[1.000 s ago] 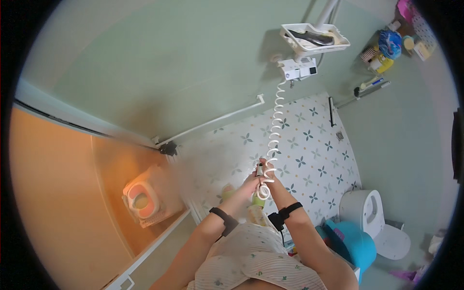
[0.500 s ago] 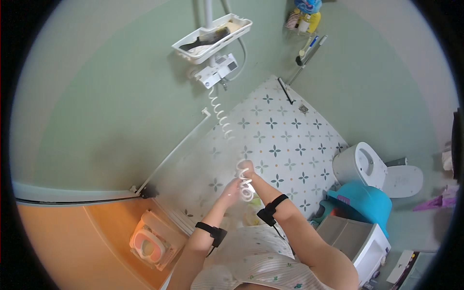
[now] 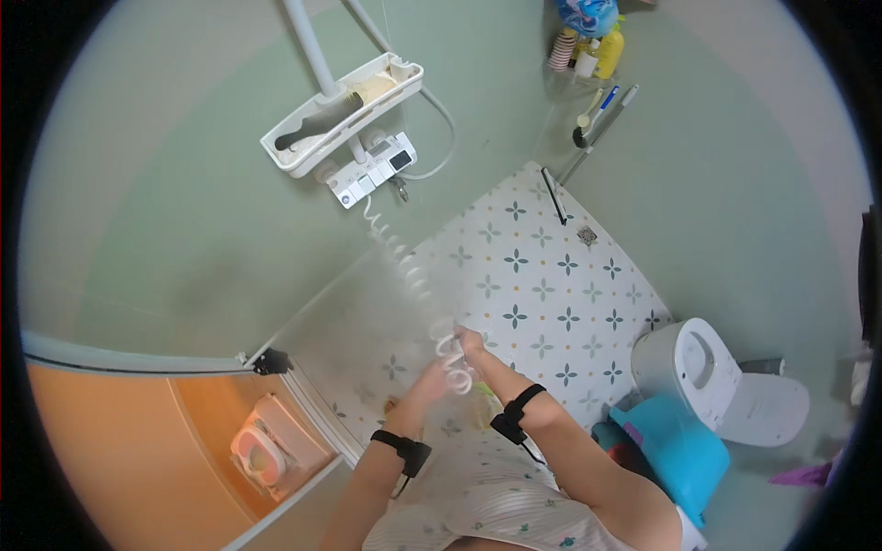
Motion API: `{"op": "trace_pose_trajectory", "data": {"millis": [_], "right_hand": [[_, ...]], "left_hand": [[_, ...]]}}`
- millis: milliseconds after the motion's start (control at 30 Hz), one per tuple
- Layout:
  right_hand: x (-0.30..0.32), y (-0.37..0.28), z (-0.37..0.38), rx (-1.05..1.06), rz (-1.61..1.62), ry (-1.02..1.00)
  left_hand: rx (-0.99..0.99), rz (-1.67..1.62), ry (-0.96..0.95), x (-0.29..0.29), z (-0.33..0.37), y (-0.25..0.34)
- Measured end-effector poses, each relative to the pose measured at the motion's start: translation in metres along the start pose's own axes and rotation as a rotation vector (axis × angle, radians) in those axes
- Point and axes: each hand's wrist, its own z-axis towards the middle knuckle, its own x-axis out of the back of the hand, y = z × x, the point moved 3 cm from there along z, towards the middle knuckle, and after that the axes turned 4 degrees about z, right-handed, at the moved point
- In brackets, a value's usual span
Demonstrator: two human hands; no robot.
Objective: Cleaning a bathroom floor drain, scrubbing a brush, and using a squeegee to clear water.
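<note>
My right hand (image 3: 469,342) is closed at the lower end of a white coiled spray hose (image 3: 454,367), whose loops hang in front of my fingers. Any spray head there is hidden. Beside it, slightly lower and to the left, my left hand (image 3: 430,381) reaches in toward the coils. Pale mist blurs its fingers, so their pose is unclear. Up and left, the hose runs to a white shower control unit (image 3: 377,171) on the wall. Something pale yellow-green (image 3: 483,404) shows below my hands, too hazy to name.
A white shelf (image 3: 303,161) with a dark comb-like thing hangs above the control unit. To the right stand a toilet (image 3: 648,354) and a turquoise plastic tub (image 3: 684,450). Brushes (image 3: 602,115) and bottles (image 3: 608,55) sit in the far corner. At left lies a pink-and-white potty-like seat (image 3: 262,455).
The view has shifted, so the shelf and control unit appear lower and further left. My hands stay close together, a little lower in the picture, with the hose still at them.
</note>
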Motion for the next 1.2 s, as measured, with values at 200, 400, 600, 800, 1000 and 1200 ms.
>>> {"op": "trace_pose_trajectory", "data": {"millis": [200,400,600,800,1000,1200], "right_hand": [[0.067,-0.037,0.052,0.229,-0.231,0.143],[0.052,-0.042,0.008,-0.052,-0.073,-0.016],[0.018,-0.01,-0.015,-0.301,-0.007,-0.21],[0.008,0.009,-0.012,-0.462,-0.172,-0.369],[-0.022,0.035,-0.01,-0.477,-0.338,-0.426],[-0.065,0.058,-0.005,-0.439,-0.405,-0.447]], "left_hand": [[-0.166,0.14,-0.09,-0.04,0.031,-0.008],[-0.118,0.279,-0.112,-0.042,0.045,-0.008],[-0.199,0.506,0.018,0.026,0.057,-0.05],[-0.172,-0.247,0.07,0.006,0.023,-0.039],[-0.09,-0.281,0.224,0.006,-0.019,-0.022],[-0.327,-0.439,0.171,0.035,-0.048,-0.012]]}}
